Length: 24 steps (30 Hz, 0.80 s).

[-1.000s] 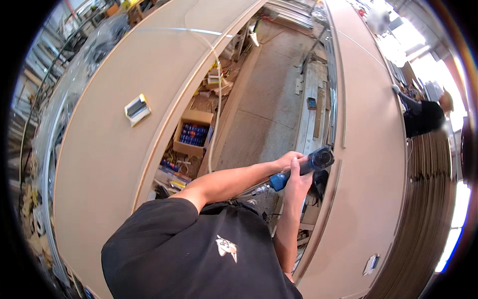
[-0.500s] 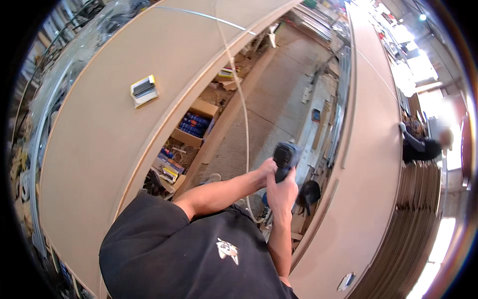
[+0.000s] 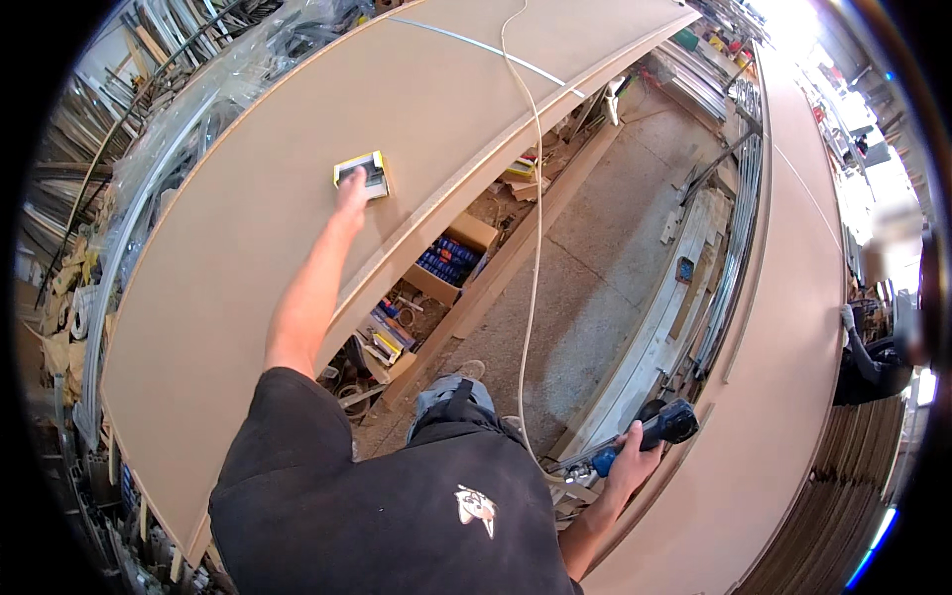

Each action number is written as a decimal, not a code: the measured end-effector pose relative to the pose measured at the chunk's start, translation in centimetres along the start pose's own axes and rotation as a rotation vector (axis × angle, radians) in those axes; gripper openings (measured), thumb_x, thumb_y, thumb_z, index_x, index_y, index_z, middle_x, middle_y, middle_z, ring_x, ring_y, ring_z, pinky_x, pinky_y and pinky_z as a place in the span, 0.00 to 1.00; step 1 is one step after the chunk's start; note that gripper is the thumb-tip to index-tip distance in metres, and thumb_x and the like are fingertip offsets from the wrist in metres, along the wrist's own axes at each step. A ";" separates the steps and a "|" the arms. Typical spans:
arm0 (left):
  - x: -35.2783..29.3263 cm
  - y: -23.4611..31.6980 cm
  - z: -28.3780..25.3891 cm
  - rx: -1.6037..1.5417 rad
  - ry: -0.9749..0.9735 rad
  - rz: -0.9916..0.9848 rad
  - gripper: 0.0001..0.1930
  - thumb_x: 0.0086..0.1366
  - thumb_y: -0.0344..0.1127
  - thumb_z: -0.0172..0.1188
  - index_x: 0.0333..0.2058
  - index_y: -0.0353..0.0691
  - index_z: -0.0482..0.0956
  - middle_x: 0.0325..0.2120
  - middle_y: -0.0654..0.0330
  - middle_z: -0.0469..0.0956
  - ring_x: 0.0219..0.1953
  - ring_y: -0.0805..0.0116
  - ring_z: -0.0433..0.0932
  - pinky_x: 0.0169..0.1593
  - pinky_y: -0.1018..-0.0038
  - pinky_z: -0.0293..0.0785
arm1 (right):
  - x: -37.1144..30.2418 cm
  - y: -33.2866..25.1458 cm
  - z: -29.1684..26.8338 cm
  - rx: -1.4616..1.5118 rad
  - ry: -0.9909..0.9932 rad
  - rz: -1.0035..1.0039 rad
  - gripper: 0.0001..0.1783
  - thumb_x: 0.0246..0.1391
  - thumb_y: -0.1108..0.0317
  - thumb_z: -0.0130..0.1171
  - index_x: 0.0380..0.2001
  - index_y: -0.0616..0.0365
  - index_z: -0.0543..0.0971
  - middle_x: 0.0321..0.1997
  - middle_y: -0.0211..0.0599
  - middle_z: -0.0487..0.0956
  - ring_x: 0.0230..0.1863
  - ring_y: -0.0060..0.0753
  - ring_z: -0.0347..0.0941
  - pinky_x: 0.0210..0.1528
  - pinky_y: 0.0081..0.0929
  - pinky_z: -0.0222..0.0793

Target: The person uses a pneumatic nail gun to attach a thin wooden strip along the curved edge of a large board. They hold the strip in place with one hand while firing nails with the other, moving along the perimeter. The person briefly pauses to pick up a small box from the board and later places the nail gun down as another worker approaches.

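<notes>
Out on the left board (image 3: 238,238), my left hand (image 3: 352,188) has its fingers down in a small yellow and white box (image 3: 376,178) of dark grey fastener strips. The fingers are drawn together at the strips; what lies between them is too small to make out. My right hand (image 3: 631,464) is wrapped round a black and blue nail gun (image 3: 654,433), held low beside the inner edge of the right board (image 3: 749,397). A pale air hose (image 3: 536,218) runs from the far end of the left board down to near the tool.
Between the boards lies a concrete floor (image 3: 595,228). Cartons of blue rolls (image 3: 448,260) and supplies stand under the left board. Metal profiles (image 3: 739,268) and planks line the right side. A person (image 3: 873,362) stands beyond the right board, near stacked brown sheets (image 3: 863,476).
My left hand has let go of the nail gun and reached left to the box. My right hand has carried the tool down and to the right. The view has shifted.
</notes>
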<state>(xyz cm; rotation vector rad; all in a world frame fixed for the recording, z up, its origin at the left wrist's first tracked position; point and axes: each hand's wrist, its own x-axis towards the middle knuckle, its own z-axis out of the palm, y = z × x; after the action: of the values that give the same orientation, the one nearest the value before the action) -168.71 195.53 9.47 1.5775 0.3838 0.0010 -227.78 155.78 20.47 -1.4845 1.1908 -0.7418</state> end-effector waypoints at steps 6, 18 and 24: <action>6.6 0.7 -4.3 1.042 -0.082 0.531 0.52 0.61 0.59 0.75 0.76 0.40 0.64 0.76 0.44 0.62 0.79 0.48 0.58 0.79 0.46 0.57 | -1.3 2.7 -0.3 -0.011 0.055 -0.009 0.11 0.70 0.67 0.65 0.46 0.62 0.77 0.32 0.29 0.79 0.28 0.21 0.75 0.32 0.25 0.73; 10.4 1.9 -5.6 1.397 -0.581 0.628 0.72 0.44 0.60 0.85 0.81 0.41 0.50 0.77 0.46 0.57 0.78 0.40 0.58 0.79 0.47 0.58 | -5.2 3.0 -1.8 -0.096 0.244 0.170 0.11 0.67 0.64 0.68 0.39 0.59 0.79 0.26 0.30 0.80 0.26 0.24 0.76 0.32 0.27 0.73; 15.8 0.7 -6.2 1.227 -0.554 0.715 0.52 0.59 0.55 0.78 0.73 0.33 0.65 0.65 0.38 0.72 0.68 0.42 0.72 0.71 0.52 0.70 | -7.0 1.6 -0.2 -0.013 0.308 0.236 0.12 0.67 0.64 0.69 0.41 0.60 0.78 0.25 0.30 0.79 0.26 0.24 0.76 0.33 0.27 0.72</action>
<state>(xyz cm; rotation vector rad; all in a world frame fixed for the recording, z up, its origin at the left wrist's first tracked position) -155.11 205.36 6.79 2.7253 -0.7948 -0.1410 -230.57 162.36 19.94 -1.2400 1.5757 -0.8195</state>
